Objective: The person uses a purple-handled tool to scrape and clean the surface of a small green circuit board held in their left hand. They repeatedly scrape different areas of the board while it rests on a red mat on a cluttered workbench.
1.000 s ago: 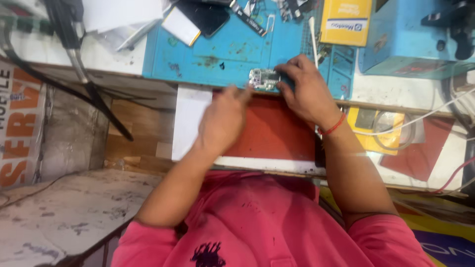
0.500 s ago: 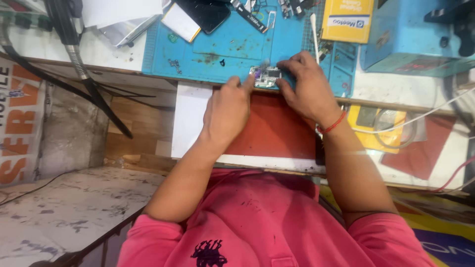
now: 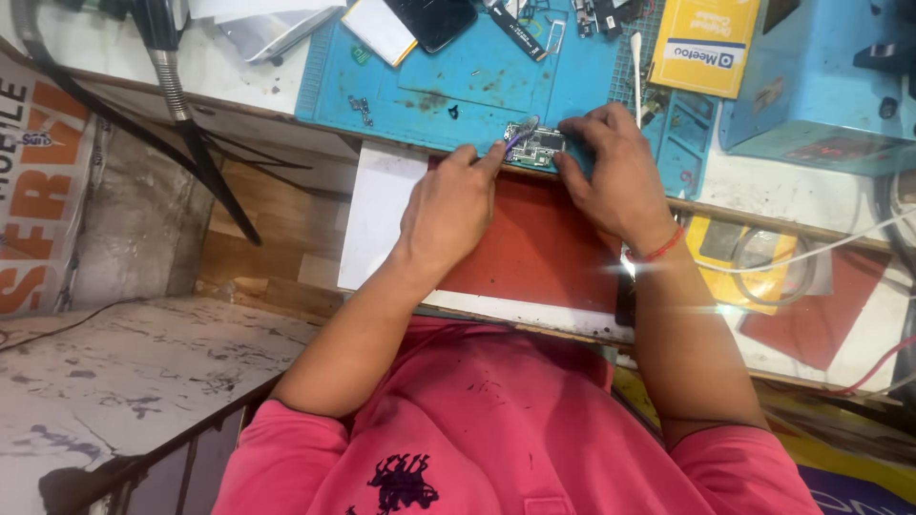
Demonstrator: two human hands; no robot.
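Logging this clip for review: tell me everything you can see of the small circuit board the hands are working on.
The circuit board is a small, roughly rectangular piece, dark green with silvery parts on top, too small to make out singly. It lies flat at the near edge of the blue mat. The right hand pins its right end with the fingertips. The left hand brings a thin purplish tool to its left end.
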